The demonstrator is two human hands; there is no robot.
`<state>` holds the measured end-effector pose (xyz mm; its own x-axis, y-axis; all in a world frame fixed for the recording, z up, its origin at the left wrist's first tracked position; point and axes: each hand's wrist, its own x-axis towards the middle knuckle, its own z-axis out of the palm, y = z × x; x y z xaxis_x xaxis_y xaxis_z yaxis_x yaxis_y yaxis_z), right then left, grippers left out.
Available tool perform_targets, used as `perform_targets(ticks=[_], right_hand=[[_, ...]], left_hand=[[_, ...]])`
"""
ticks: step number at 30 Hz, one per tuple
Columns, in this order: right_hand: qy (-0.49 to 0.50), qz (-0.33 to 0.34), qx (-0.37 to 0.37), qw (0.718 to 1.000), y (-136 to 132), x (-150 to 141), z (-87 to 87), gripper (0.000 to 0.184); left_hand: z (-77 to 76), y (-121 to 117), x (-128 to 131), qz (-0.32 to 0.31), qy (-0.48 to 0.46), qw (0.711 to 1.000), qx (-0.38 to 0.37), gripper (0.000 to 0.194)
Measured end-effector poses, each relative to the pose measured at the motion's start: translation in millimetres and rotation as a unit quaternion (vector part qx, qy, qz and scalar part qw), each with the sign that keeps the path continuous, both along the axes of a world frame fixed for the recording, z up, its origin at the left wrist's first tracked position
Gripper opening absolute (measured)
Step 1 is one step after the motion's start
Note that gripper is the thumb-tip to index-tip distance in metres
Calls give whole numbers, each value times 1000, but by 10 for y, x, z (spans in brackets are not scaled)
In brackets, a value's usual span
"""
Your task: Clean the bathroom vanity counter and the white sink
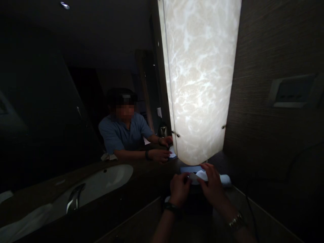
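Observation:
Both my hands meet at a small pale object [195, 178] on the dark counter, just below a tall glowing stone-patterned lamp panel [199, 77]. My left hand [178, 189], with a dark wristband, pinches the object's left side. My right hand [212, 184], with a metal watch on the wrist, grips its right side from above. A bluish flat item [190, 168] lies just behind it, and a white rolled cloth [225, 180] lies to the right. What the pale object is cannot be made out in the dim light.
A large mirror [76, 101] on the left reflects me, a white sink basin [106, 180] and a faucet [73, 200]. A wall socket plate [291, 91] sits on the dark textured wall at right. A cable [250, 209] runs along the counter's right side.

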<state>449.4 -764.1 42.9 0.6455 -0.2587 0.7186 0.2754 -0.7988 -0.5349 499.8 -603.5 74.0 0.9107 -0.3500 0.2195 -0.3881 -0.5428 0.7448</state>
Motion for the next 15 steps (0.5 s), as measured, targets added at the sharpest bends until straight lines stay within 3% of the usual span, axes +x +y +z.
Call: perform_targets(ticks=[3, 6, 9, 12, 15], right_hand=[[7, -63, -26, 998, -58, -71, -176, 51], [98, 10, -32, 995, -5, -26, -261, 67], [181, 78, -43, 979, 43, 67, -165, 66], [204, 69, -45, 975, -14, 120, -16, 58], [187, 53, -43, 980, -97, 128, 11, 55]], left_hand=[[-5, 4, -10, 2, -11, 1000, 3, 26], [20, 15, -44, 4, -22, 1000, 21, 26], [76, 23, -72, -5, -42, 997, 59, 24], [118, 12, -68, -18, -74, 992, 102, 25], [118, -29, -31, -10, -109, 984, 138, 30]])
